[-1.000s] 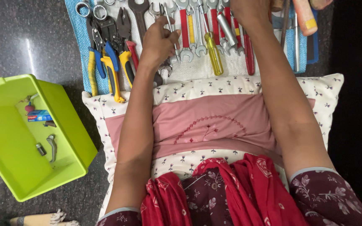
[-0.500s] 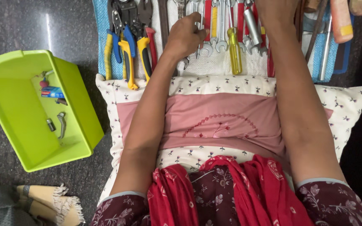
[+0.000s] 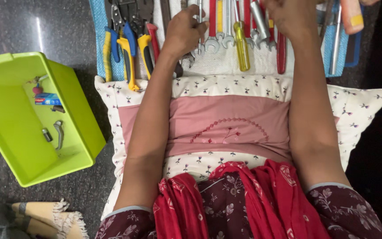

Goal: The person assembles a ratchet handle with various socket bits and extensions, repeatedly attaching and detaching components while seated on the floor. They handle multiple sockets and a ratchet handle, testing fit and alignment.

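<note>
My left hand (image 3: pixel 185 32) rests on a row of metal spanners (image 3: pixel 213 42) laid on a white cloth, its fingers curled around one spanner shaft. My right hand (image 3: pixel 290 15) is closed over tools at the top edge, beside a red-handled tool (image 3: pixel 281 55); what it grips is hidden. A yellow-handled screwdriver (image 3: pixel 242 51) lies between the two hands. Pliers with blue, yellow and red handles (image 3: pixel 129 53) lie left of my left hand. Both forearms stretch across a pink and white floral cushion (image 3: pixel 226 119).
A lime green plastic bin (image 3: pixel 78 115) stands at the left on the dark floor, holding a small box and a few metal bits. A blue mat (image 3: pixel 99 40) lies under the tools. A fringed cloth (image 3: pixel 45 217) sits at the bottom left.
The view has drifted, so the bin and the cushion sit further right and lower in frame. My left hand stays on the spanners and my right hand stays at the top edge.
</note>
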